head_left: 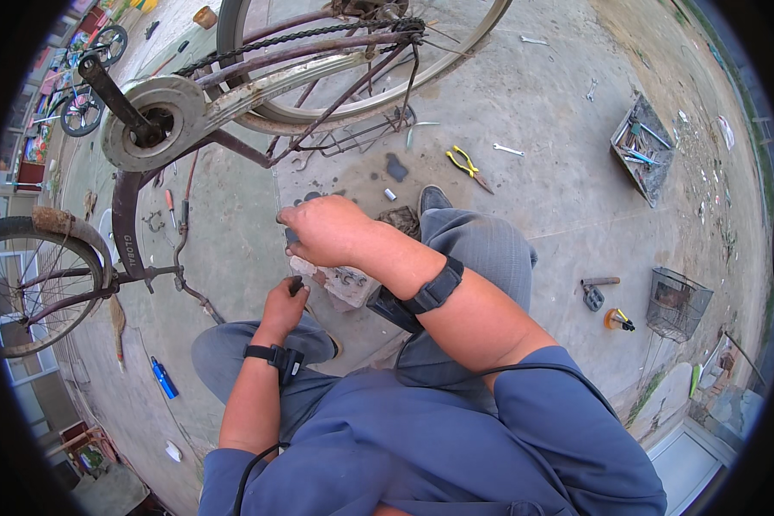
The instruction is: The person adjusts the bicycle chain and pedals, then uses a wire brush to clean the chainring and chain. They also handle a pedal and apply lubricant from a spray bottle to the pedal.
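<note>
My right hand (pixel 328 230) is closed in a fist over a chunk of brick (pixel 346 284) on the concrete, gripping something dark that I cannot make out. My left hand (pixel 285 303) is just below it at the brick's left edge, pinching a small dark part between its fingertips. Both wrists wear black bands. An upside-down bicycle (pixel 232 95) with a rusty frame, chain and chainwheel (pixel 150 120) stands ahead of me, a hand's reach beyond my hands.
Yellow-handled pliers (pixel 466 163) and a wrench (pixel 507 150) lie on the ground ahead right. A tray of tools (pixel 643 148) and a wire basket (pixel 678 303) sit at right, near a hammer (pixel 595 291). A blue bottle (pixel 164 378) lies at left by the front wheel (pixel 34 284).
</note>
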{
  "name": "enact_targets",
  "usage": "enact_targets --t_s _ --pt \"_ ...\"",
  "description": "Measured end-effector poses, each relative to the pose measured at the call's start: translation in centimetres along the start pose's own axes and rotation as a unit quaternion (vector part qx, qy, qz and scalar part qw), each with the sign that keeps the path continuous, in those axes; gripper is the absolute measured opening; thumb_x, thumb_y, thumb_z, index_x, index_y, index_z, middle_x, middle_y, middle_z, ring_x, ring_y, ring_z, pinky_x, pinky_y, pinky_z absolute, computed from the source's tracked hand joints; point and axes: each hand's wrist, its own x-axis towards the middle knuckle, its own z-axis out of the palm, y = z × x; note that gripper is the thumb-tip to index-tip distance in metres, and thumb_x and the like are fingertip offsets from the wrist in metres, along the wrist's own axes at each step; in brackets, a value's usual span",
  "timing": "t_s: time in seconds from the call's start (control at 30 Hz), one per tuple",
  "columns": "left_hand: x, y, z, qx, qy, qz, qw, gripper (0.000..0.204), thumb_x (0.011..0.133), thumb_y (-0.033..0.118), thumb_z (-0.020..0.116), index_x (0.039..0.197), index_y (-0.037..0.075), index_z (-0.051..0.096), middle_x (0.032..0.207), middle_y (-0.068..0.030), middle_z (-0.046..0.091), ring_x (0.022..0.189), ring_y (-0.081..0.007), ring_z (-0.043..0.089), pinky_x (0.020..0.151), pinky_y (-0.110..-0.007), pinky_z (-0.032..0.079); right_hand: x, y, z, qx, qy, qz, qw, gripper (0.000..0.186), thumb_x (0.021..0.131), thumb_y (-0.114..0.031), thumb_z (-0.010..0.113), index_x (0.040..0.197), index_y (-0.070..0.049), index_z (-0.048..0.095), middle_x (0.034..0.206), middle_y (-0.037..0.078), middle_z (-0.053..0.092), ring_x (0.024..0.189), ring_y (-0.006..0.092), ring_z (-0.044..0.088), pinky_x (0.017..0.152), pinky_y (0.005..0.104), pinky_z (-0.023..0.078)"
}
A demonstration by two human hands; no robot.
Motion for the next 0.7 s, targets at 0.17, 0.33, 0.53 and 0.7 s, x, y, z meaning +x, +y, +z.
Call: enact_targets --t_s 0.17,0.33,0.53,0.7 --pt "-0.01 -0.22 0.23 -0.001 -0.002 -0.001 1.0 0.045 0.095 0.021 0.067 0.128 -0.009 0.061 0.119 -0.0273 0.07 0.111 -0.0339 0.07 0.096 -0.038 0.054 -0.04 0.02 0.02 0.004 0.004 -0.004 1.0 0.039 0.083 -0.027 0.076 0.114 -0.005 0.066 0.094 0.019 0.073 0.091 0.0394 0.07 0.078 0.0501 0.056" --pt "0.04 -0.45 0.53 0.004 -0.008 0.001 1.0 0.046 0.095 0.022 0.067 0.129 -0.009 0.061 0.119 -0.0272 0.07 0.111 -0.0339 0.07 0.096 -0.038 0.054 0.06 0.07 0.13 0.002 0.001 -0.003 1.0 0.04 0.083 -0.028 0.076 0.115 -0.005 0.066 0.095 0.018 0.073 0.092 0.0392 0.07 0.078 0.0502 0.056" --pt "-0.03 -0.32 0.82 -0.002 -0.013 -0.003 1.0 0.046 0.095 0.022 0.067 0.129 -0.009 0.061 0.119 -0.0273 0.07 0.111 -0.034 0.069 0.097 -0.038 0.053 0.06 0.06 0.08 0.006 0.002 -0.002 1.0 0.04 0.084 -0.028 0.076 0.115 -0.005 0.066 0.094 0.018 0.073 0.093 0.039 0.07 0.078 0.0501 0.056" --pt "-0.11 -0.25 0.97 -0.002 -0.013 -0.007 1.0 0.046 0.095 0.022 0.067 0.129 -0.008 0.061 0.12 -0.0274 0.07 0.112 -0.0342 0.069 0.097 -0.038 0.053 -0.01 0.04 -0.01 0.006 0.004 -0.004 1.0 0.04 0.083 -0.028 0.076 0.115 -0.005 0.065 0.094 0.018 0.073 0.092 0.039 0.07 0.078 0.0502 0.056"
